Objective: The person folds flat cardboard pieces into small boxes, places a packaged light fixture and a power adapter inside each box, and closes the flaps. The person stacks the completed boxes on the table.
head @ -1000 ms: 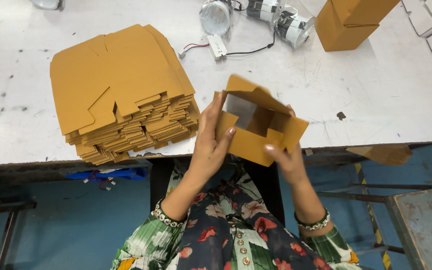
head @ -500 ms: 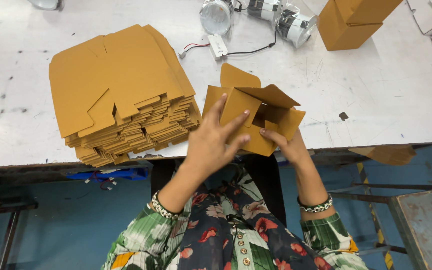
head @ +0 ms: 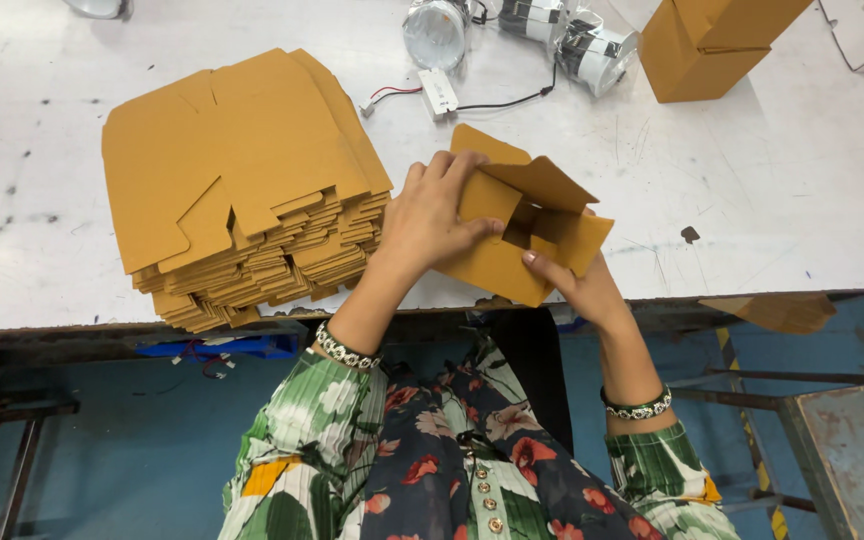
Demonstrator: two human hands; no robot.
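1. resting at the near edge of the white table [head: 772, 200], a small brown cardboard box [head: 527, 235] was seen half folded, its flaps standing open at different angles.
2. the left hand [head: 432, 215] was laid over the box's left side — fingers bent across a flap, thumb pressed against the front panel, so the card was pinched between them.
3. the right hand [head: 582, 285] was held under the box's lower right corner, with the thumb on the front face and the remaining fingers hidden behind the card; a clasp on the box was shown, though how tightly could not be told.
4. just left of the box, a tall stack of flat box blanks [head: 242, 190] was piled on the table, its edges uneven and almost touching the left wrist.
5. at the far side of the table, two round metal lamp units [head: 512, 30] with a white connector and wires [head: 432, 95] were lying — well apart from the hands.
6. a finished brown box [head: 712, 45] was standing at the far right corner.
7. beaded bracelets [head: 347, 350] were worn on both wrists, above floral sleeves.
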